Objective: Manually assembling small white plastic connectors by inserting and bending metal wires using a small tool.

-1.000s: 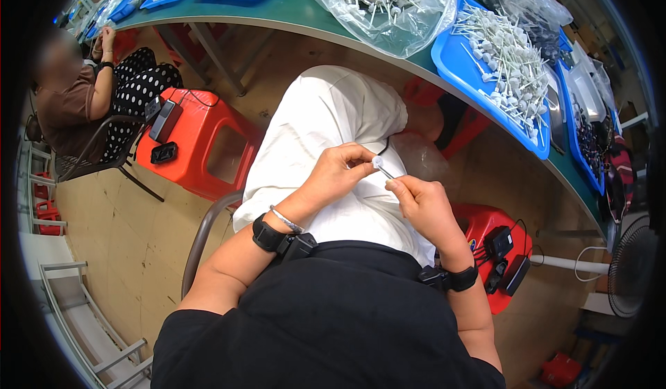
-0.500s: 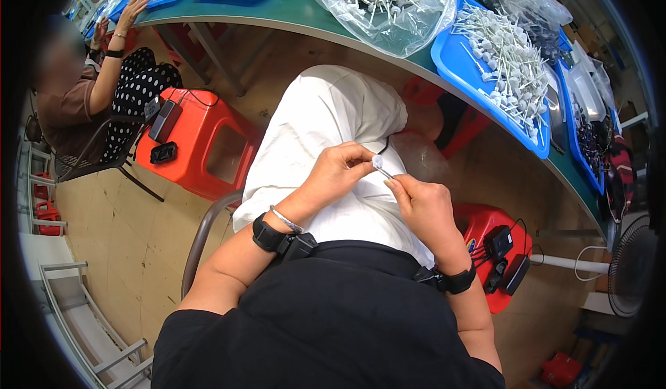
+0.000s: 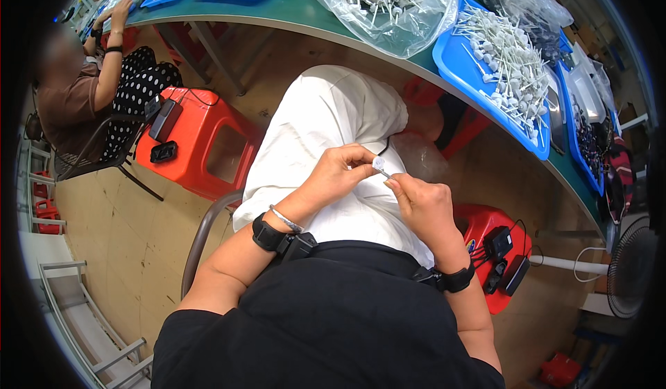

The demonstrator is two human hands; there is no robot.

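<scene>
Fingers of the left hand (image 3: 338,175) and right hand (image 3: 423,205) pinch one small white part (image 3: 379,165) between them, over the white cloth (image 3: 326,132) on the lap. Beyond the cloth, the green table (image 3: 291,11) carries a blue tray (image 3: 485,63) of similar parts.

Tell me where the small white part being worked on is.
In the head view, centre frame: the small white part is pinched between the left hand and right hand, over the white-clothed lap.

table (image 3: 291,15): green | trays (image 3: 454,63): blue | stool (image 3: 201,142): red-orange | co-worker's skirt (image 3: 135,87): black, white dots | held part (image 3: 379,163): seemingly white
</scene>
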